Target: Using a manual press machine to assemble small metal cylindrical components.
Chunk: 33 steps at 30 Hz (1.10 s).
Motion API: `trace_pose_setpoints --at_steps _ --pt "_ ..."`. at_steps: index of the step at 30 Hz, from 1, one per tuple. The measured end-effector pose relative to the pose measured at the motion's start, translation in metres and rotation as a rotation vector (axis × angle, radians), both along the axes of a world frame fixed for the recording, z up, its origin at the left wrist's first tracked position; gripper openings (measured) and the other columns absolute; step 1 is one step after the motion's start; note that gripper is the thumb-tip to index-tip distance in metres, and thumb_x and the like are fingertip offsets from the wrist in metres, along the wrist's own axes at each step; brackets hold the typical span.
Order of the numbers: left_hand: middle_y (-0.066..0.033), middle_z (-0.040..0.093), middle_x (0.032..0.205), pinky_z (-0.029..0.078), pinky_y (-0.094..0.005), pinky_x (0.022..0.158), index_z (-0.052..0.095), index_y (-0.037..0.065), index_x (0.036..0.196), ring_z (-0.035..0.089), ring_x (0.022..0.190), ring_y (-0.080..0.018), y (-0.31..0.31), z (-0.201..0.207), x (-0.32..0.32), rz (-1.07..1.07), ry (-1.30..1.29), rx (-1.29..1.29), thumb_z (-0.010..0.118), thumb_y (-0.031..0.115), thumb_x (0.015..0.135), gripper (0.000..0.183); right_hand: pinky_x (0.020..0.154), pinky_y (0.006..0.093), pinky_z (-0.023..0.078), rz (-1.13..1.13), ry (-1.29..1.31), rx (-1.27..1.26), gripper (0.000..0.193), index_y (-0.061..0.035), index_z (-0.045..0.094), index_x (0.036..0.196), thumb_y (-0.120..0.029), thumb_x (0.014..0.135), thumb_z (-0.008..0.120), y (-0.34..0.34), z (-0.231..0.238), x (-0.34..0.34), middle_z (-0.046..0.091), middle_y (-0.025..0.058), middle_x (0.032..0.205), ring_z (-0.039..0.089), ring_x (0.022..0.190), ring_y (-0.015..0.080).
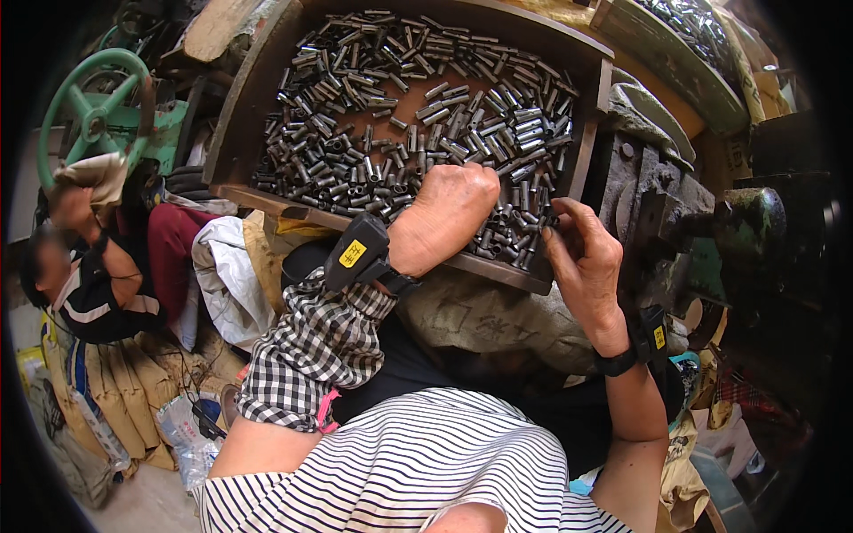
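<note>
A shallow wooden tray point(238, 102) in front of me holds a great many short metal tubes point(449, 111), lying in loose heaps. My left hand point(449, 209) rests over the near middle of the tray, back upward. Its fingers curl down among the tubes, so whatever they grip is hidden. At the tray's near right corner, my right hand point(586, 258) has thumb and forefinger bent together. A small dark metal tube point(552, 214) shows between those fingertips, partly covered by them.
A dark, greasy machine point(751, 222) stands close on my right. Beyond the tray at upper right is another wooden box point(671, 67) of metal pieces. Far left, a co-worker point(98, 275) sits by a green handwheel point(93, 120). A sack point(498, 324) lies under the tray's near edge.
</note>
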State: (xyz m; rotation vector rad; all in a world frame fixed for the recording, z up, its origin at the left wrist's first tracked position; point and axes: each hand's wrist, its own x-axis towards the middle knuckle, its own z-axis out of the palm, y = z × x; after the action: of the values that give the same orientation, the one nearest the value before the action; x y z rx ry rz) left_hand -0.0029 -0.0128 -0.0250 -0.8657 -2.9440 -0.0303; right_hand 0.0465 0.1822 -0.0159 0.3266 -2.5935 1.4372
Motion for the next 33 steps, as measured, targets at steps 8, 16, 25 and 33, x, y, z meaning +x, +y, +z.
trace_pose_setpoints --at_steps 8,16,25,33 --pt "-0.0095 0.058 0.07 0.05 -0.0307 0.051 0.048 -0.001 0.089 0.063 0.059 -0.0213 0.0 0.002 0.005 -0.015 -0.059 0.427 0.054 0.009 0.089 0.011 0.047 0.0165 0.044 -0.054 -0.442 -0.55 0.01 0.0008 0.056 0.096 -0.005 0.089 0.057 0.005 0.01 0.001 0.061 0.0039 0.08 0.063 0.065 0.0083" --pt "0.0028 0.057 0.068 0.042 -0.016 0.047 0.061 0.003 0.095 0.052 0.054 -0.0018 0.004 0.014 0.006 0.207 -1.219 1.294 0.061 0.021 0.09 0.018 0.047 0.0165 0.044 -0.065 -0.479 -0.778 0.01 0.0015 0.054 0.095 -0.006 0.089 0.057 0.009 0.005 -0.001 0.063 0.0053 0.078 0.066 0.064 0.011" --pt "0.0015 0.06 0.074 0.048 -0.0171 0.054 0.061 0.0 0.102 0.056 0.062 -0.0031 0.01 0.014 0.01 0.176 -1.258 1.402 0.063 0.016 0.088 0.021 0.047 0.0178 0.046 -0.092 -0.535 -0.845 0.012 0.0019 0.053 0.095 -0.008 0.09 0.057 0.01 0.001 -0.001 0.064 0.0078 0.077 0.066 0.064 0.0117" --pt "0.0003 0.061 0.075 0.048 -0.018 0.051 0.061 0.0 0.101 0.056 0.058 -0.0036 0.008 0.014 0.011 0.232 -1.283 1.333 0.065 0.017 0.087 0.023 0.048 0.0183 0.048 -0.06 -0.647 -0.984 0.012 0.0 0.054 0.095 -0.01 0.089 0.059 0.011 -0.001 0.001 0.066 0.0094 0.08 0.066 0.064 0.0123"
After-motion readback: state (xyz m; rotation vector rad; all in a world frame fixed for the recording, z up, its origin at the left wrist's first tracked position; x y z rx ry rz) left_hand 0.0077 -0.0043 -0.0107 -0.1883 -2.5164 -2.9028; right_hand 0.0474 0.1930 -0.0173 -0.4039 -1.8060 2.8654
